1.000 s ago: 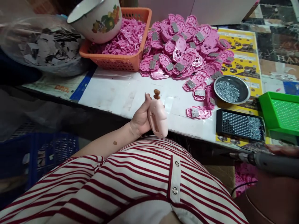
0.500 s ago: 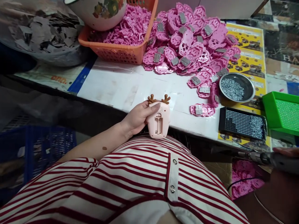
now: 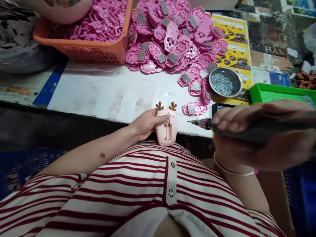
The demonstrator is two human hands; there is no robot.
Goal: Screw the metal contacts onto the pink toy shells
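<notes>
My left hand (image 3: 147, 124) grips a pale pink plastic toy shell (image 3: 161, 135) with brown antlers, its thumb lying across the upper part. The shell's back faces up, showing an open battery compartment without batteries. At the right, my right hand (image 3: 266, 135) is wrapped around a dark electric screwdriver (image 3: 249, 130). The screwdriver's thin bit points left toward the shell, a short way apart from it. Below it my wrist wears a pale bangle. Part of the hand is blurred.
Pink plastic casings (image 3: 177, 42) with metal plates are heaped on the white table (image 3: 98, 89). An orange basket (image 3: 108, 52) holds small pink parts. To the right stand a metal bowl of screws (image 3: 222, 84), a green tray (image 3: 256, 92) and a partly hidden black tray (image 3: 218, 107).
My right hand has come up from the lower right edge with the screwdriver, its bit now nearer the shell. The left hand keeps hold of the shell. The camera view has shifted right.
</notes>
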